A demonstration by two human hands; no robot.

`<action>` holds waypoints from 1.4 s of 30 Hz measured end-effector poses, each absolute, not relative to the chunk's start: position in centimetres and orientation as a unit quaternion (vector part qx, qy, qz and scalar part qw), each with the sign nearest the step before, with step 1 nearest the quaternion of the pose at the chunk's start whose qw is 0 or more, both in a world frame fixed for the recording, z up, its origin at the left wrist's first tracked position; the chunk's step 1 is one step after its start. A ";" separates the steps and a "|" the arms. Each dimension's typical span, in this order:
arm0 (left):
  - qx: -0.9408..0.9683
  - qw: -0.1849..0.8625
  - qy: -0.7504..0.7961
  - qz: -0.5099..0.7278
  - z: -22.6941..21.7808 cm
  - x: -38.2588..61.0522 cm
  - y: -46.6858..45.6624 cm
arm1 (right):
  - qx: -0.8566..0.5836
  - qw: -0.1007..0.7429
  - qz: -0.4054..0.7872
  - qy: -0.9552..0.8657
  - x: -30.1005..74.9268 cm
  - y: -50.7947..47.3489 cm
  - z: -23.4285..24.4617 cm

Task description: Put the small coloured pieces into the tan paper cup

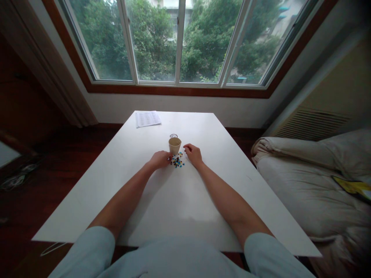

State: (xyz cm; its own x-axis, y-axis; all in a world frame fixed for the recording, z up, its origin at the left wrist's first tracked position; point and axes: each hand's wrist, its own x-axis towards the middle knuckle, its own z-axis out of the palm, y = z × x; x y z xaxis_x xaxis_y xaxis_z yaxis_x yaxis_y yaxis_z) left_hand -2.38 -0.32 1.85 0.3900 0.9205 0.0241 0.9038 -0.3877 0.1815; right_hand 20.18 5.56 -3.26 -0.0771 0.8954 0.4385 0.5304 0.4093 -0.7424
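A tan paper cup (174, 146) stands upright near the middle of the white table. In front of it lies a loose pile of small beads or pieces (177, 161) in blue, yellow, dark brown and red. My left hand (161, 159) rests at the pile's left edge, its fingertips drawn together by the pieces. To the right of the cup is my right hand (193, 153), fingers curled with thumb and forefinger close together, apart from the cup. Whatever either hand pinches is too small to make out. A thin dark loop (173, 136) shows behind the cup.
Printed papers (148, 118) lie at the table's (179, 200) far left corner. Beyond that edge is a wide window (178, 46). A pale padded sofa (290, 181) with a yellow item (352, 187) stands to the right. Cables (16, 179) lie on the floor at left.
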 end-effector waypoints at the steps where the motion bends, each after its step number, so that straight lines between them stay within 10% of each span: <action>1: 0.830 0.068 0.550 0.061 1.8 -2.4 -0.3 | -0.505 0.455 0.202 -0.705 20.2 5.6 -3.3; 16: 0.819 0.090 0.538 0.175 2.6 -1.7 -0.6 | -0.506 0.452 0.192 -0.709 20.1 5.4 -3.2; 28: 0.591 0.361 0.472 0.545 3.4 -0.7 1.6 | -0.500 0.442 0.185 -0.722 19.9 5.0 -2.8; 42: 0.647 0.200 0.556 0.482 2.6 -1.5 2.2 | -0.519 0.422 0.182 -0.720 20.0 4.6 -1.9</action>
State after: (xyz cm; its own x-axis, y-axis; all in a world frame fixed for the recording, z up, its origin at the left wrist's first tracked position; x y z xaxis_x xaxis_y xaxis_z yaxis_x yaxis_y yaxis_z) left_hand -1.51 2.18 2.64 -0.0817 0.9123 0.4013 0.5271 -0.3022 0.7943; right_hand 20.05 4.58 -1.94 -0.1041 0.9019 0.4192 0.5948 0.3943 -0.7006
